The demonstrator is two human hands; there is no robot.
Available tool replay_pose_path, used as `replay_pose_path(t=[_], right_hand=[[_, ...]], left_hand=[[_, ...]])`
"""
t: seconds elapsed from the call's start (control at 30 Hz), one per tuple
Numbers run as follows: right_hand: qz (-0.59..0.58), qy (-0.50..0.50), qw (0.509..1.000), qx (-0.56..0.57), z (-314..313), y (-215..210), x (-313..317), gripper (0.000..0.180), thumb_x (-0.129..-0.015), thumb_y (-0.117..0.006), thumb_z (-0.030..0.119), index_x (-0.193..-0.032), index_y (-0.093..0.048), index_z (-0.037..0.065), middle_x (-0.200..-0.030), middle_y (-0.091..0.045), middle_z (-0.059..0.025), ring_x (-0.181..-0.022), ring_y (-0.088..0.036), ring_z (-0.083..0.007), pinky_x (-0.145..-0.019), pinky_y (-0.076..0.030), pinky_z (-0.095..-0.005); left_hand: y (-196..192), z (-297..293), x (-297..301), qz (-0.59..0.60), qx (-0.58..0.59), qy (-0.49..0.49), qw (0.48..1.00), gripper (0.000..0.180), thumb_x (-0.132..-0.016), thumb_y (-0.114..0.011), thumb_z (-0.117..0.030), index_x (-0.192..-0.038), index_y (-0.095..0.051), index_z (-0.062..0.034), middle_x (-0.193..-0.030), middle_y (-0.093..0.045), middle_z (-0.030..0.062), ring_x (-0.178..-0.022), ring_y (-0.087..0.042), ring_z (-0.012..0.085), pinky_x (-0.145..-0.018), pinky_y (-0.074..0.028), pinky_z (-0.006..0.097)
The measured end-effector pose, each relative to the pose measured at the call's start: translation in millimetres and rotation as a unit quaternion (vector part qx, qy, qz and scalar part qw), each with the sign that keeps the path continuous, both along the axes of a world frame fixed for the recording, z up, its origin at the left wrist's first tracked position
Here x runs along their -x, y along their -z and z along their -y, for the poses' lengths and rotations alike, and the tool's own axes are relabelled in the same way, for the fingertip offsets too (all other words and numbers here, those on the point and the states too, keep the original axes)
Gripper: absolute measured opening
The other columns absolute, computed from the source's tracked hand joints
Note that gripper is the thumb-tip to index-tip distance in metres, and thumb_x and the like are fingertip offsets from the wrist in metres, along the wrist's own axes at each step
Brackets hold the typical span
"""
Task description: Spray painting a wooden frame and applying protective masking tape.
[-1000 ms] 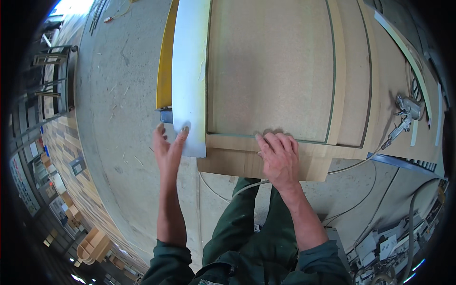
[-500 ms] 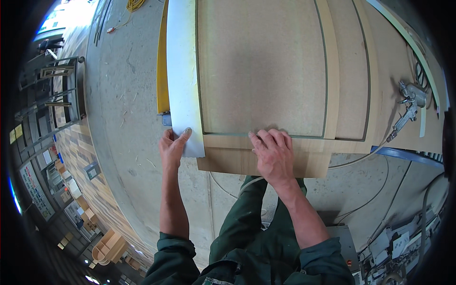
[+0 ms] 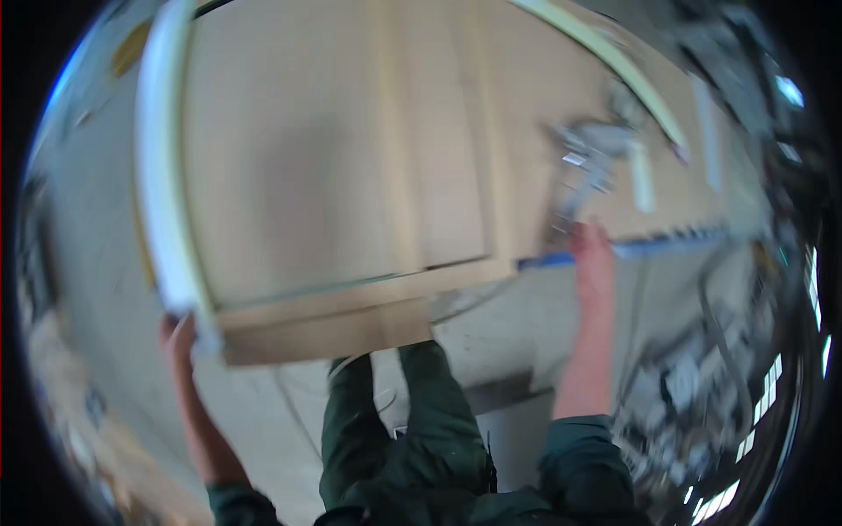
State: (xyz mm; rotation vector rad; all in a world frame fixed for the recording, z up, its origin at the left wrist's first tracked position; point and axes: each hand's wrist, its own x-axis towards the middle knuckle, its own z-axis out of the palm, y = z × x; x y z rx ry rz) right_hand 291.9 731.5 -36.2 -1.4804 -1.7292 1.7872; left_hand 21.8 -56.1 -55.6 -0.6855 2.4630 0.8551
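Observation:
At the left end of the work, my left hand (image 3: 178, 337) is closed on the near end of a long white strip (image 3: 160, 175) with a yellowish edge. The strip runs along the left side of a wooden panel frame (image 3: 289, 193). My right hand (image 3: 593, 241) is stretched out to the right, just beside the lower end of a silver air nail gun (image 3: 592, 149) lying on the board. Motion smears its fingers, and I cannot tell whether they touch the tool. A short wooden board (image 3: 324, 335) juts out below the frame's near edge.
A pale curved strip (image 3: 614, 57) lies along the far right, with a short pale strip (image 3: 643, 175) near the nail gun. A blue rail (image 3: 671, 243) edges the table at right. A hose (image 3: 474, 302) hangs below the frame. Jumbled items (image 3: 684, 394) fill the lower right.
The view has swung to the right and blurred. My right hand has left the frame's near edge and moved right to the nail gun. My left hand stays at the white strip's end.

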Motion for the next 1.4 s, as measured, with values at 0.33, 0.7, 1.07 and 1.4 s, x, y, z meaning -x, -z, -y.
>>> replay_pose_path(t=[0.33, 0.7, 1.07, 1.4], right_hand=[[-0.108, -0.156, 0.955, 0.229, -51.6, -2.6, 91.0, 0.043, -0.109, -0.061, 0.039, -0.144, -0.060, 0.013, -0.128, -0.072, -0.0057, -0.073, -0.064, -0.0111, -0.062, -0.052, -0.0270], [-0.018, -0.073, 0.993, 0.087, 108.9, -151.5, 63.0, 0.043, -0.108, -0.063, 0.036, -0.140, -0.057, 0.008, -0.100, -0.069, -0.0084, -0.049, -0.052, -0.0108, -0.043, -0.040, -0.0286], [-0.003, 0.033, 0.996, 0.078, 87.6, -187.9, -67.5, 0.038, -0.110, -0.059, 0.026, -0.140, -0.051, 0.005, -0.117, -0.068, -0.0147, -0.053, -0.056, -0.0142, -0.046, -0.043, -0.0290], [0.130, 0.049, 0.982, 0.130, -32.9, -226.5, -83.6, 0.033, -0.111, -0.052, 0.032, -0.123, -0.065, 0.005, -0.067, -0.063, -0.0030, -0.056, -0.055, -0.0105, -0.053, -0.040, -0.0268]], left_hand=[[-55.2, -77.8, -7.8, -0.018, 0.196, -0.007, 0.980, 0.041, -0.075, -0.084, -0.037, -0.086, -0.068, -0.0011, -0.086, -0.073, 0.0203, -0.082, -0.071, 0.0338, -0.073, -0.053, 0.043], [-13.5, 52.2, -14.3, -0.078, -0.134, -0.043, 0.987, 0.057, -0.081, -0.072, -0.013, -0.134, -0.057, 0.0008, -0.118, -0.069, 0.0093, -0.097, -0.066, 0.0200, -0.082, -0.054, 0.034], [-105.8, -388.1, 46.6, -0.165, -0.219, 0.145, 0.950, 0.022, -0.097, -0.072, -0.016, -0.113, -0.072, -0.0010, -0.096, -0.069, 0.0041, -0.087, -0.063, 0.0143, -0.080, -0.050, 0.029], [-89.0, -895.4, -80.7, -0.155, -0.278, 0.709, 0.629, 0.020, -0.082, -0.071, -0.008, -0.102, -0.070, -0.0087, -0.106, -0.072, 0.0110, -0.105, -0.070, 0.0333, -0.091, -0.056, 0.044]])
